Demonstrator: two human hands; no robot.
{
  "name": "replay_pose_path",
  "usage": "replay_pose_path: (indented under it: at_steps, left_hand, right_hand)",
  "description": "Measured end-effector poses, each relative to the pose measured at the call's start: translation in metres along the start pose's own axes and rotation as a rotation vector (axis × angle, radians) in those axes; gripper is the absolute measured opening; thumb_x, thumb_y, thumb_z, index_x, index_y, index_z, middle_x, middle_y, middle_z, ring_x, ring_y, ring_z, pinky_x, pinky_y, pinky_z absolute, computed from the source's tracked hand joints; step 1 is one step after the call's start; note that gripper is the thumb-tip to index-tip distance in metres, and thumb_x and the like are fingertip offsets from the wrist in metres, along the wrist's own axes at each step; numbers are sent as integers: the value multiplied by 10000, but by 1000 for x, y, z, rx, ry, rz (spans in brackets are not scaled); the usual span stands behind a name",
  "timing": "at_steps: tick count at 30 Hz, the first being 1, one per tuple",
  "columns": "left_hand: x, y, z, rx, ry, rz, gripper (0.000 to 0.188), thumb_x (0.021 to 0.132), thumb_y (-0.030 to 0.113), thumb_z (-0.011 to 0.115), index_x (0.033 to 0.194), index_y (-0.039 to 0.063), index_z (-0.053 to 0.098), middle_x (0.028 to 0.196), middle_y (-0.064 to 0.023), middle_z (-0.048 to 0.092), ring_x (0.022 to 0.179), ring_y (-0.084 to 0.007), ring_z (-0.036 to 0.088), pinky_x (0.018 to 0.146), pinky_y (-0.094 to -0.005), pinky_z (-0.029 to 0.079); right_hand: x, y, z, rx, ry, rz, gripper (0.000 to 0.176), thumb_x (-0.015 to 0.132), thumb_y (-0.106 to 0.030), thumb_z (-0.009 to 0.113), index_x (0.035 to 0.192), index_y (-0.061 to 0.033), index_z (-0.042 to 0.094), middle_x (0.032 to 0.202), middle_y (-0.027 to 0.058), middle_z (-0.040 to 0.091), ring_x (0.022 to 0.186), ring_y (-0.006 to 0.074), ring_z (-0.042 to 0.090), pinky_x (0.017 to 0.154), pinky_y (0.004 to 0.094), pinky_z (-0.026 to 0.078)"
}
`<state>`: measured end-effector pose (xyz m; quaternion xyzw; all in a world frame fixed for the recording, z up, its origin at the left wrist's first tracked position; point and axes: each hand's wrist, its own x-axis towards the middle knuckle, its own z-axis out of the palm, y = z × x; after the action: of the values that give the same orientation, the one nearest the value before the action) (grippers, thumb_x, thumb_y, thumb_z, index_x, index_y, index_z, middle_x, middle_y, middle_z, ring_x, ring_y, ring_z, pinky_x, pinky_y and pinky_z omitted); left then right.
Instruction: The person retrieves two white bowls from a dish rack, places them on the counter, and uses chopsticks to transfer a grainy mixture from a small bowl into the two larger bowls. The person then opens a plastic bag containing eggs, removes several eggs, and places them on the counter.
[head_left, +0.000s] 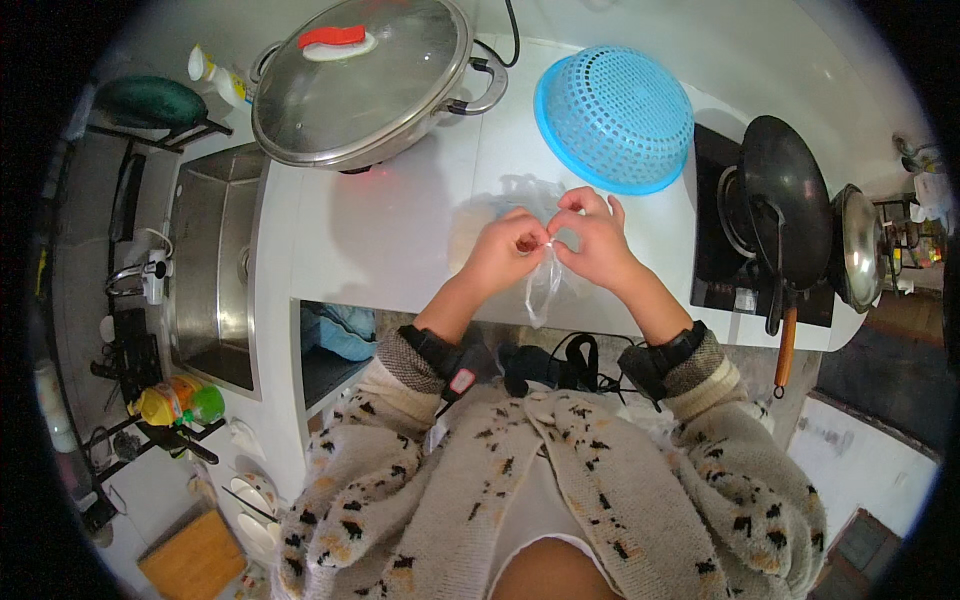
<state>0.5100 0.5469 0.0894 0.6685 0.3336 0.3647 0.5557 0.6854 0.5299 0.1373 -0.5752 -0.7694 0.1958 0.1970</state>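
Observation:
My left hand (506, 251) and my right hand (594, 238) meet over the white counter, fingertips pinched together on a clear plastic bag (545, 289). The bag's gathered part is between the fingertips, and a loose end hangs down towards the counter's front edge. More thin clear plastic lies behind the hands, partly hidden by them. A blue plastic colander (619, 120) rests upside down just beyond my right hand. To the back left stands a large steel pan with a glass lid (367, 82) and a red-topped knob.
At left is a steel sink (217, 262) with a faucet (150, 277). On the right, a black wok (787, 202) with a wooden handle stands tilted by a cooktop (705, 225), beside a lidded pan (859, 247). A wooden cutting board (193, 559) is low at left.

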Motion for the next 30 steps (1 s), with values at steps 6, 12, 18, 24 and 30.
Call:
replay_pose_path:
  at_steps: [6,12,18,24,30]
  left_hand:
    - [-6,-4,-9,-41,-45,3,124,750,-54,623,843,17,580,899,-32,504,801,-112,575,721,-244,496]
    - [-10,-7,-8,-87,-63,-7,120,726,-36,640,806,26,576,878,-47,508,785,-134,579,701,-253,498]
    - [-9,-3,2,-47,-57,-41,127,716,-41,631,781,41,559,893,-28,490,791,-111,549,686,-241,478]
    - [-15,1,-3,42,-78,-21,129,712,-31,637,769,50,555,874,-20,484,775,-109,540,674,-247,474]
    - [-16,-2,-6,-88,-59,-39,104,753,-14,639,786,51,565,881,-12,506,787,-88,544,677,-237,463]
  right_hand:
    - [-2,10,11,104,23,30,114,658,-88,693,719,-155,625,1034,32,485,1033,216,490,958,533,269]
    - [-5,30,19,563,3,216,147,646,-23,701,739,-108,626,1046,103,505,1044,264,497,869,336,424]
    - [-6,6,8,24,-13,-66,116,681,-114,684,748,-172,609,1154,36,474,1160,281,407,981,631,227]
    - [-6,18,2,178,-47,-22,149,665,-113,719,750,-160,607,1159,54,491,1166,294,410,994,581,256]
    - [-13,23,16,434,94,96,182,634,-37,702,764,-117,601,1124,82,529,1075,297,491,933,373,370]
